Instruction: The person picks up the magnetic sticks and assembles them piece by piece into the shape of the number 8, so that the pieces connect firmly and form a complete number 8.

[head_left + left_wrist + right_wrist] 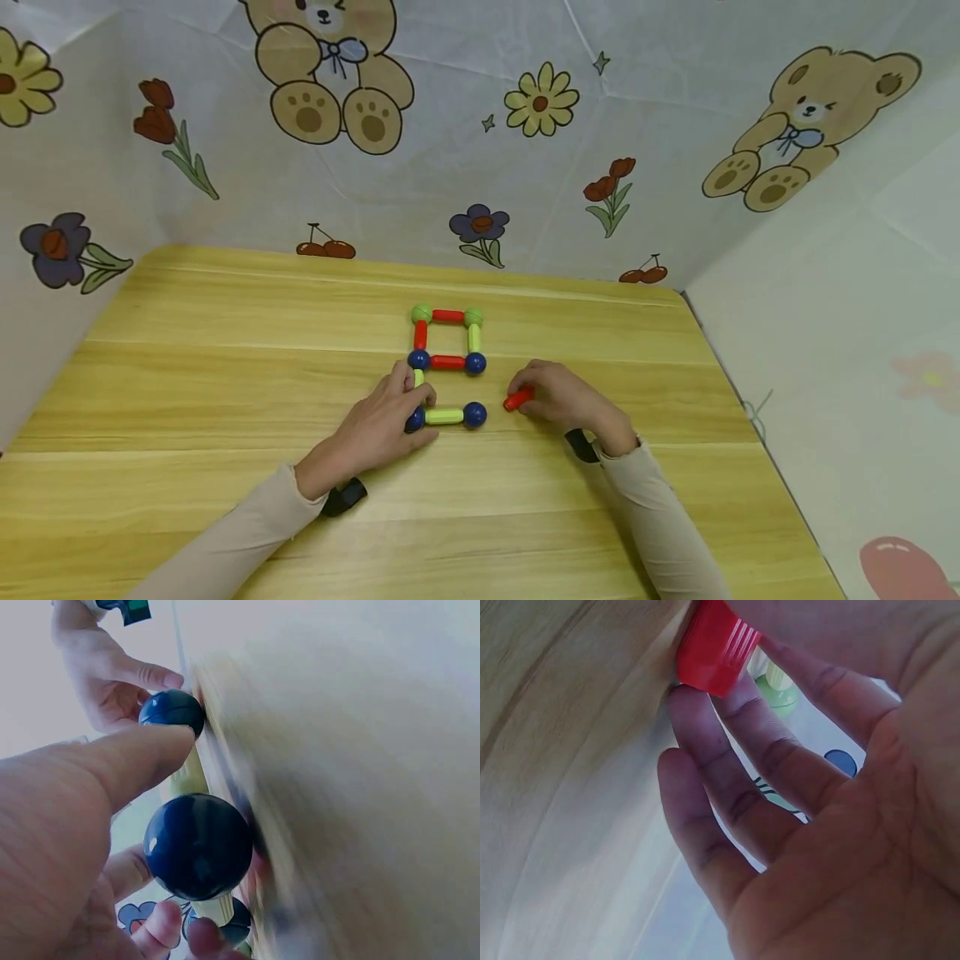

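Observation:
In the head view, a flat figure of magnetic balls and rods lies on the table. My left hand [382,421] is at its near left corner, thumb and fingers curled about a blue ball [198,847]. Its other fingers lie over the yellow-green rod [418,378] behind that ball, partly hiding it. Another yellow-green rod [444,416] runs right to a second blue ball [475,415]. Just right of this ball, my right hand [564,398] pinches a loose red rod [517,399] low over the table. Its outer fingers [694,806] are spread in the right wrist view.
Beyond the hands, a square joins two green balls [473,317] and two blue balls [476,363] with red rods [448,316] and a yellow-green rod [474,338]. The wooden table [225,350] ends at a printed cloth [450,167] behind and at the right.

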`<state>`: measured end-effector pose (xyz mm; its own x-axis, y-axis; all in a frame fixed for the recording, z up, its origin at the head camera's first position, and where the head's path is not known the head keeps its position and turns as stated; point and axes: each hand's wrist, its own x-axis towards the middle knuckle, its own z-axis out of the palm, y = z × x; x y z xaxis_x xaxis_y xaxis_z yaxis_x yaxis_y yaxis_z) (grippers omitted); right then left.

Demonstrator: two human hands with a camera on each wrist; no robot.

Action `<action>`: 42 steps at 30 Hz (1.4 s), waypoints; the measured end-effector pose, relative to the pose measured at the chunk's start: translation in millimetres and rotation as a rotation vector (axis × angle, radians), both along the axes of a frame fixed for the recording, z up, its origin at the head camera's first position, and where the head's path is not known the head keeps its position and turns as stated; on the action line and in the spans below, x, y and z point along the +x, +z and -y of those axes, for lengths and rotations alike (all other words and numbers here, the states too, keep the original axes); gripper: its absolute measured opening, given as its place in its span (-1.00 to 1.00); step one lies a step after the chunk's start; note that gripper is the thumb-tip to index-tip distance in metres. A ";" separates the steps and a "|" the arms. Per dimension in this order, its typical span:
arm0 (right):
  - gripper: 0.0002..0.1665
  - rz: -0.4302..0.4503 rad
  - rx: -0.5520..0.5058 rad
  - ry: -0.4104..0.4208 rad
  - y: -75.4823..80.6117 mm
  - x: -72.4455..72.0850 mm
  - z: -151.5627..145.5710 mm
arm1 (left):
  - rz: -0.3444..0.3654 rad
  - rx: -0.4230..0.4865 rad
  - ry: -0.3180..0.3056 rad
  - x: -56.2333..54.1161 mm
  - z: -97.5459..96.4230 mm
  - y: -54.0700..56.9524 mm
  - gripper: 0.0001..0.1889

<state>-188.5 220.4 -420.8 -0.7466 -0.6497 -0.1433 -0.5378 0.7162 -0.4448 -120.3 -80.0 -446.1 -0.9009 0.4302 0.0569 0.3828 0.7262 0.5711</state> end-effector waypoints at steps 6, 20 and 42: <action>-0.85 -0.010 0.005 -0.003 -0.6 0.2 3.7 | -0.025 0.005 -0.035 0.1 -0.8 -0.9 -0.74; -0.63 -0.017 -0.104 -0.034 -4.2 2.1 15.4 | -0.009 -0.007 -0.150 -3.0 0.1 -5.2 -0.68; -0.72 0.081 -0.373 -0.163 -20.0 8.1 35.4 | -0.025 -0.011 -0.198 -2.9 2.2 -3.9 -0.69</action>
<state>-180.3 185.0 -440.9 -0.8398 -0.5426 0.0173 -0.3835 0.5704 -0.7263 -123.2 -82.2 -450.0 -0.7968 0.5999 0.0727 0.5331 0.6411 0.5521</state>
